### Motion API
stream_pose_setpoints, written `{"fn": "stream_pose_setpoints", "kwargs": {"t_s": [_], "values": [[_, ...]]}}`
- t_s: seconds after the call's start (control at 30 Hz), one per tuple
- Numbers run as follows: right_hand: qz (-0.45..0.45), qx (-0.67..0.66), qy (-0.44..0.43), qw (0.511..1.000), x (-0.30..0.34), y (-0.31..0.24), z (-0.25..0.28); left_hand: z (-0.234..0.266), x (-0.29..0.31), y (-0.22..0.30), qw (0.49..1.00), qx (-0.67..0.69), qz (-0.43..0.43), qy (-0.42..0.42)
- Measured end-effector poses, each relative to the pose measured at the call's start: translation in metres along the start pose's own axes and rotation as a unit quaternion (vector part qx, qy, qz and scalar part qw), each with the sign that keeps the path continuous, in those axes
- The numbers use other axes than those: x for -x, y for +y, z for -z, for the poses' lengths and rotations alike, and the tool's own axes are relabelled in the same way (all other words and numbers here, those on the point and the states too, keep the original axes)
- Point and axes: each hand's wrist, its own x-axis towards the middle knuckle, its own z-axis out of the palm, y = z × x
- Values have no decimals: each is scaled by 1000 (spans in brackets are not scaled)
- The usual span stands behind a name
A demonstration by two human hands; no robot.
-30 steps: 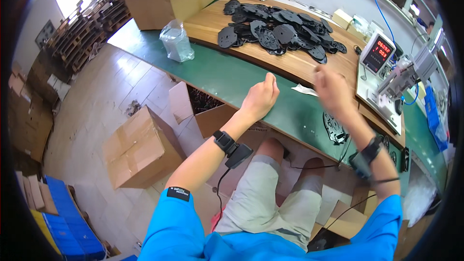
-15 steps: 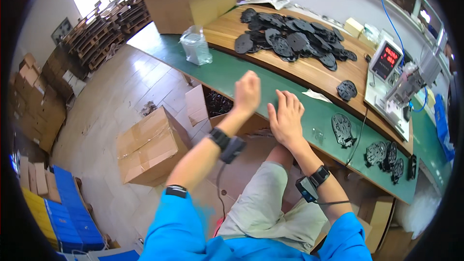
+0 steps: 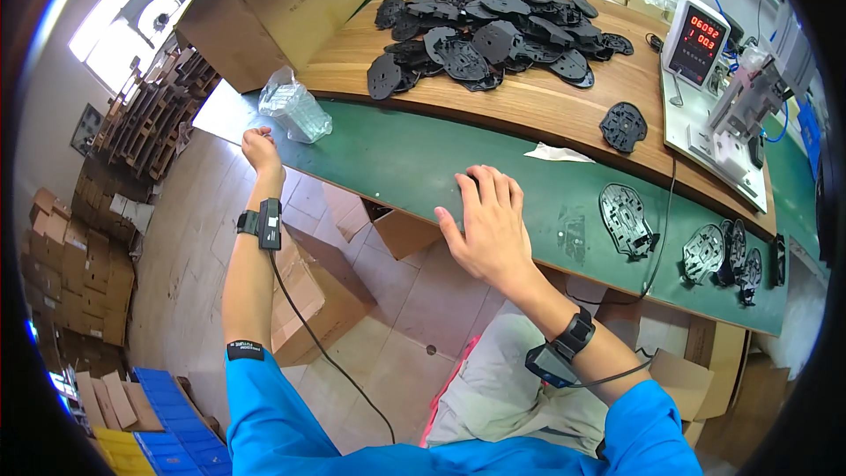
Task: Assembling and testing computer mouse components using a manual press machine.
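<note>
My left hand (image 3: 262, 150) is closed at the green table's (image 3: 423, 159) far left edge, just beside a clear plastic bag (image 3: 304, 115) with pale contents. Whether its curled fingers hold anything is hidden. My right hand (image 3: 493, 227) lies palm down at the table's near edge, fingers outstretched and holding nothing. To its right on the green top are a black plastic shell part (image 3: 626, 222) and several smaller black and grey parts (image 3: 704, 254). A large heap of flat black plastic parts (image 3: 498, 42) covers the wooden board (image 3: 564, 119). One black part (image 3: 624, 127) lies apart from it.
A bench device with a red digital display (image 3: 698, 40) and metal fixture (image 3: 745, 115) stands at the right. A thin cable (image 3: 667, 238) crosses the green top. An open carton (image 3: 291, 13) stands at the back left, with another carton (image 3: 330, 308) on the floor. White paper (image 3: 558, 153) lies mid-table.
My left hand has swung left, from over the near table edge to beside the plastic bag. My right hand has shifted slightly left, its fingers spreading. The view has turned too.
</note>
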Motion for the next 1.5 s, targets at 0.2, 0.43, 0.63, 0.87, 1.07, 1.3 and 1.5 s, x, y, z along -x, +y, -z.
{"fn": "stream_pose_setpoints", "kwargs": {"t_s": [0.2,0.43,0.63,0.87,1.07,1.3,1.5], "values": [[4,-12,-5,1000,-2,-6,-1,-9,-21,-29,954,-219,-198,-60],[4,1,3,1000,1,-2,-4,-10,-7,-43,975,-123,-124,-138],[2,11,1,1000,1,-3,-4,-23,25,-11,924,-318,-195,-80],[4,-4,19,1000,1,-4,-6,-1,49,13,918,-342,-186,-72],[1,3,24,1000,1,2,-7,10,100,25,930,-282,-211,-107],[4,2,8,1000,1,-1,-6,38,142,34,963,-132,-122,-199],[4,-2,3,1000,0,-4,-7,29,149,42,956,-164,-141,-201]]}}
